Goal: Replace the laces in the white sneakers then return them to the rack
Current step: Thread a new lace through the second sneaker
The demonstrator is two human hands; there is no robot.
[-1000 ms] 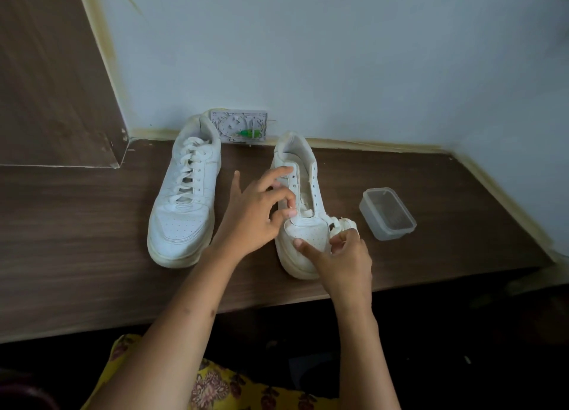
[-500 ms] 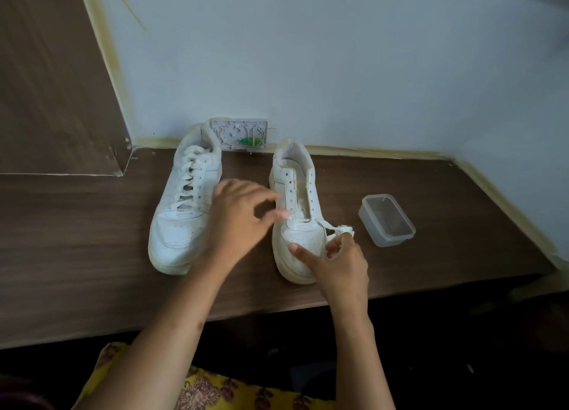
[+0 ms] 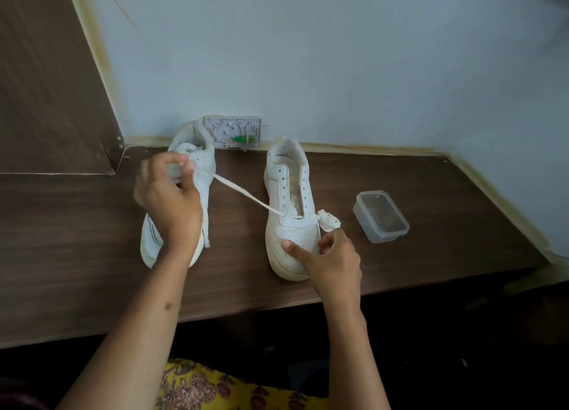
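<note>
A brown wood-grain table (image 3: 77, 255) runs from the left edge of the view to a corner at the right, backed by a pale wall (image 3: 338, 55). Two white sneakers stand on it with heels toward the back edge and toes toward the front edge. The left sneaker (image 3: 203, 163) sits nearer the table's left side and is partly hidden by the left hand (image 3: 167, 201). The right sneaker (image 3: 291, 224) stands mid-table with its eyelets unlaced except at the bottom. The left hand has its fingers curled round a white lace (image 3: 243, 195), which runs taut down to the lowest eyelet of the right sneaker, with a loose end hanging below the hand. The right hand (image 3: 334, 260) rests its thumb on the toe of the right sneaker while its fingers pinch the bunched other end of the lace beside the shoe. A clear plastic tub (image 3: 381, 217) sits toward the table's right end, apart from the shoes. A small wall plate (image 3: 232, 131) is fixed at the back edge behind the left sneaker.
</note>
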